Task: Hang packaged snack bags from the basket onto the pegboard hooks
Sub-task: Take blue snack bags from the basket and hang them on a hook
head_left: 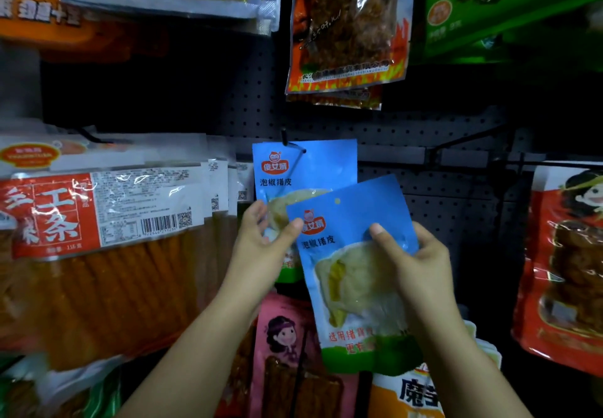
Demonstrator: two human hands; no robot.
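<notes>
A blue snack bag (350, 274) with a pale food window is tilted in front of the dark pegboard (456, 202), its punched hole at the upper edge free of any hook. My right hand (421, 264) grips its right side, thumb on the front. My left hand (261, 244) pinches its upper left edge with the thumb, fingers reaching behind. Behind it an identical blue bag (306, 169) hangs on a black hook (290, 146). The basket is out of view.
Large red-and-orange stick-snack packs (98, 247) hang at the left. A flame-printed bag (349, 29) hangs above, green packs (509, 9) at upper right, a red bag (564, 264) at right. Pink (284, 352) and orange (411, 394) bags hang below. An empty hook (463, 143) juts out right of the blue bags.
</notes>
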